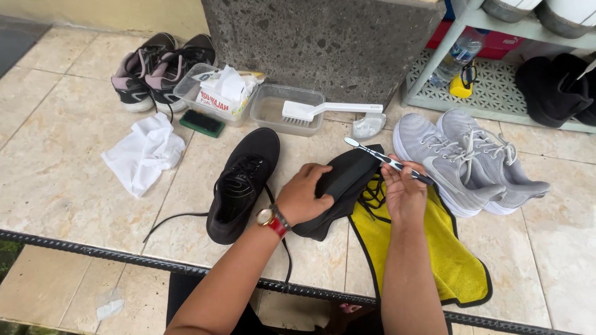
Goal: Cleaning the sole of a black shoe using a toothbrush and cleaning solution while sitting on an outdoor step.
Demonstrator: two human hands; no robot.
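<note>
My left hand (305,193) grips a black shoe (344,180) and holds it tilted over a yellow cloth (456,260) with a black border. A watch with a red strap sits on that wrist. My right hand (403,189) is shut on a toothbrush (385,159), whose head points up and left just above the shoe. The second black shoe (242,186) lies upright to the left of my left hand, its laces trailing across the tiles.
A grey pair of sneakers (462,161) stands to the right. Behind are a clear tub with a white scrub brush (310,110), a tub of packets (217,93), a green brush (202,123), a white rag (146,152), dark sneakers (158,68), a stone pillar and a shelf rack (496,93).
</note>
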